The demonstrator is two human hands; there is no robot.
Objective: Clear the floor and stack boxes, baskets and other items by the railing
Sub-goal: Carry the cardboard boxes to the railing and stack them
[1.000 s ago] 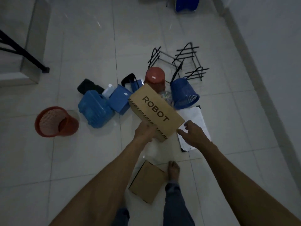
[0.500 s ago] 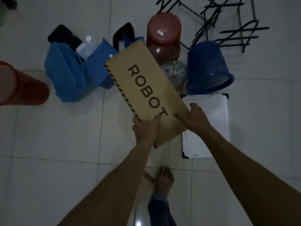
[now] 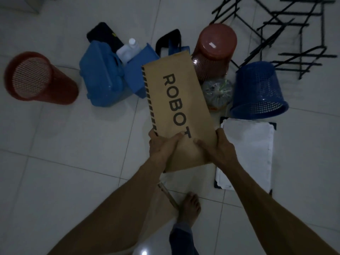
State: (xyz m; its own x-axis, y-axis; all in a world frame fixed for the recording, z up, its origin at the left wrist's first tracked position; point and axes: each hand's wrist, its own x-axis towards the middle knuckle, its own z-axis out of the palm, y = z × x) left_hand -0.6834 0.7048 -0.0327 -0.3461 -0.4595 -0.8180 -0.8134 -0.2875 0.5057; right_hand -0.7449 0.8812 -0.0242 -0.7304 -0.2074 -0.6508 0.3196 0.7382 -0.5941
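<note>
Head view: both hands, left hand and right hand, fingers curled gripping near end of ROBOT box, held above floor clutter; step = pickup; next: carry to railing, not in view

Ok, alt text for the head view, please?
Both hands, left and right, grip the near end of a cardboard box printed ROBOT above a tiled floor. Beyond it lie red and blue baskets.
</note>
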